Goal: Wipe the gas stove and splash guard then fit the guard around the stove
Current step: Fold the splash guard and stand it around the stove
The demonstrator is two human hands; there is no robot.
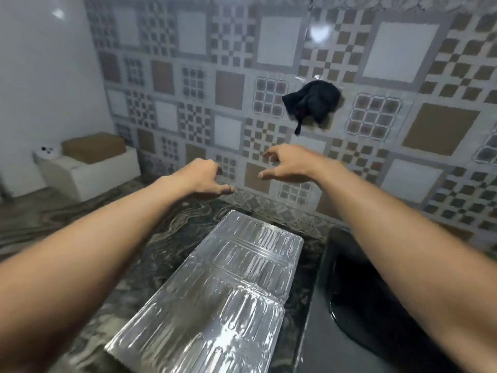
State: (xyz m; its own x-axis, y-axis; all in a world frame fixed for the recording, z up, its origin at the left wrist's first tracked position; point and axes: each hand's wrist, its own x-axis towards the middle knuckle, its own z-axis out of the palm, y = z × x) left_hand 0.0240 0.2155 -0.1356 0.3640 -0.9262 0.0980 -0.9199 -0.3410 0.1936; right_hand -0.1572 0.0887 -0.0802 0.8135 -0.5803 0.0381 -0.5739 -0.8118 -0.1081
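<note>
Splash guard [215, 292], shiny and silver with bumpy lines, lies folded flat on the dark swirly counter [80, 224], below both my hands and a little closer to me. Far off to the left of my left hand a white box [88, 170] sits in the corner with a brown cardboard piece [94, 146] on top. My left hand [201, 179] is up in the air with the fingers curled in loosely, and it holds nothing. Just beside it is my right hand [290, 165], with the fingers spread open and bent a bit, and it holds nothing too. Both hands reach toward the patterned tile wall [188, 76]. Up and to the right of my right hand, a black cloth [314, 103] hangs on the wall. Under my right arm is the dark gas stove [363, 305], just beside the guard.
</note>
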